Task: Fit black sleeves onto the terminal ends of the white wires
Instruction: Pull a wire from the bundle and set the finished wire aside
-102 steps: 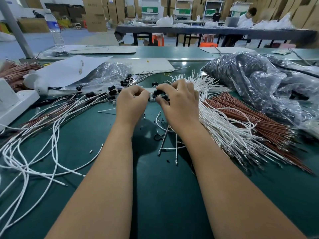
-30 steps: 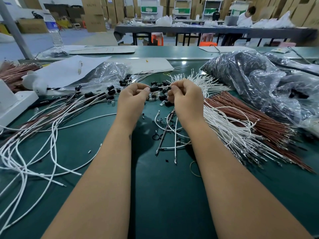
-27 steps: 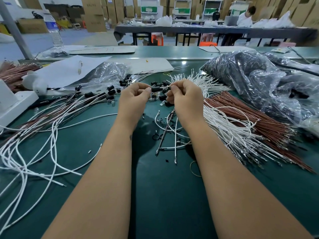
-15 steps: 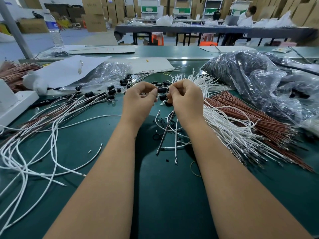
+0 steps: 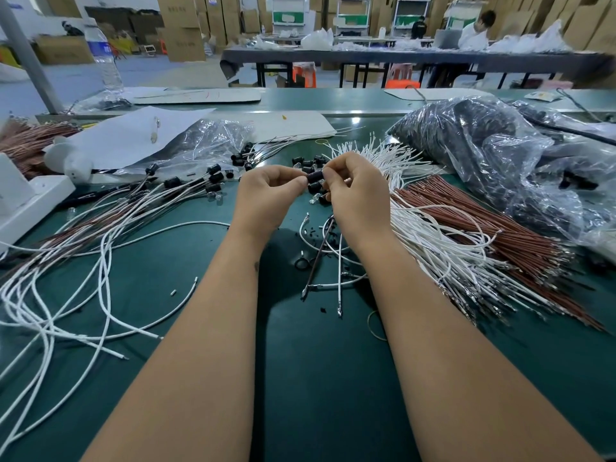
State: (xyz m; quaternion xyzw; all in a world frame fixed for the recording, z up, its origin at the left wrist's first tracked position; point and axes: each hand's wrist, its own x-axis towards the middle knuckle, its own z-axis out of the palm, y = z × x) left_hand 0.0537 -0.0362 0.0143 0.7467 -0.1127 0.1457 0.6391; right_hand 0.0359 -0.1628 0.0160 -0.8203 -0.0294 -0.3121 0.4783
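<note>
Black sleeve point(image 5: 314, 177) pinched by both hands' fingers point(image 5: 300, 182) above green workbench point(image 5: 300, 378) in a warehouse.

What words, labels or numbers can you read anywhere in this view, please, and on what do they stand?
None can be read.
Water bottle: blue label, print too blurred.
Cardboard boxes: faint dark marks, too small.
Green shelf signs: blurred.
</note>
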